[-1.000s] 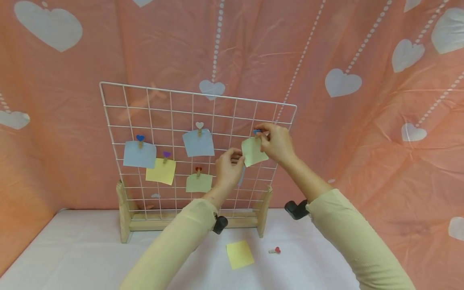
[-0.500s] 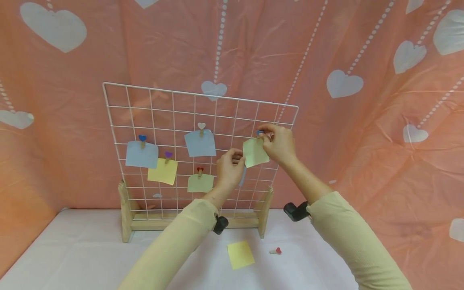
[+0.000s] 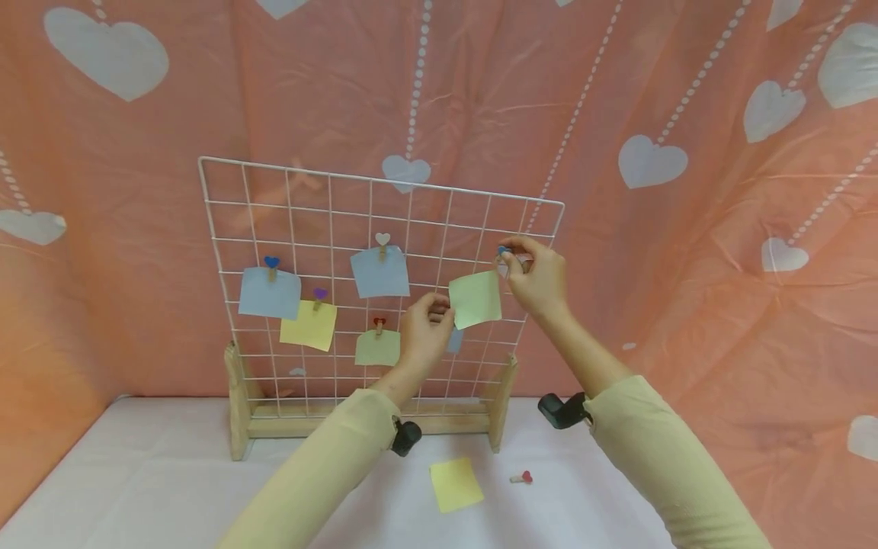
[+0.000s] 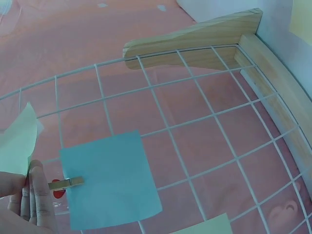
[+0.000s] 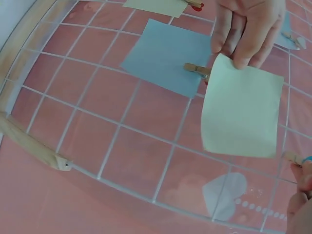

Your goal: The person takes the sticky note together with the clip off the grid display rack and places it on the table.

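My left hand (image 3: 425,328) pinches a pale green sticky note (image 3: 475,300) by its left edge, in front of the white wire grid (image 3: 329,174). Just right of the note, my right hand (image 3: 538,274) holds a small wooden clothespin (image 5: 292,158) with a blue heart, between thumb and fingers. A gap shows between note and clothespin in the right wrist view. Behind the left hand a blue note (image 4: 112,180) hangs on the grid from a red-heart clothespin (image 4: 67,183); the hand and green note hide most of it in the head view.
Several notes are clipped on the grid's left and middle, among them a blue note (image 3: 270,293) and a yellow one (image 3: 309,326). A wooden base (image 3: 370,424) carries the grid. On the white table lie a yellow note (image 3: 456,485) and a red-heart clothespin (image 3: 521,478).
The green note has come away from the blue-heart clothespin, moving slightly left and down with my left hand. My right hand has shifted a little right with the clothespin.
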Demonstrator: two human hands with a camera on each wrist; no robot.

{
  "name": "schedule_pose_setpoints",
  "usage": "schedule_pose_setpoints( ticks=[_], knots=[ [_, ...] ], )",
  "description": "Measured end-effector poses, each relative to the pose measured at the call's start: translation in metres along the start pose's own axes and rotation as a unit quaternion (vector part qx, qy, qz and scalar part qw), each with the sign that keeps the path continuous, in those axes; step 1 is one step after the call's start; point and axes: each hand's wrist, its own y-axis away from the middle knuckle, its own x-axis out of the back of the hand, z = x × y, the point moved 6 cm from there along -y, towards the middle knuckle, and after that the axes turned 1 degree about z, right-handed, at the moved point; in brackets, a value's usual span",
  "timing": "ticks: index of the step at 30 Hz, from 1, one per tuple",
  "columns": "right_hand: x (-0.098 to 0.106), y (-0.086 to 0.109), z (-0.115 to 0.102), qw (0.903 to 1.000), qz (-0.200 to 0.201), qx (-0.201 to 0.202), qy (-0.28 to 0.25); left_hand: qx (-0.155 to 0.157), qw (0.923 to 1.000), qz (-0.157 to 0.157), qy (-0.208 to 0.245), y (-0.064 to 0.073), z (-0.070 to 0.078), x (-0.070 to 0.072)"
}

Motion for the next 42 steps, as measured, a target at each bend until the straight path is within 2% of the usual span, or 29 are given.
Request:
schedule_pose_setpoints(
  ticks=[6, 10, 17, 24, 33, 37, 42],
  knots=[
    [-0.001, 0.008, 0.010, 0.9967, -0.001, -0.026, -0.077, -0.007, 1.0000, 0.006, 0.002, 0.005, -0.003, 0.007],
    [0.000, 0.016, 0.014, 0.9931, 0.002, -0.041, -0.110, -0.005, 1.0000, 0.003, 0.001, 0.008, -0.007, 0.011],
    [-0.003, 0.034, 0.026, 0.9917, -0.006, -0.061, -0.113, 0.013, 0.9999, -0.007, 0.006, 0.018, -0.020, 0.020],
    [-0.002, 0.053, 0.042, 0.9907, -0.016, -0.090, -0.102, 0.014, 0.9997, -0.015, -0.009, 0.028, -0.032, 0.026],
    [0.001, 0.077, 0.062, 0.9875, -0.039, -0.118, -0.097, 0.054, 0.9980, -0.017, -0.026, 0.040, -0.049, 0.034],
    [0.000, 0.085, 0.070, 0.9863, -0.040, -0.130, -0.093, 0.050, 0.9981, -0.018, -0.031, 0.044, -0.054, 0.035],
    [0.001, 0.095, 0.080, 0.9854, -0.041, -0.141, -0.087, 0.029, 0.9986, -0.023, -0.038, 0.050, -0.059, 0.038]
  ],
)
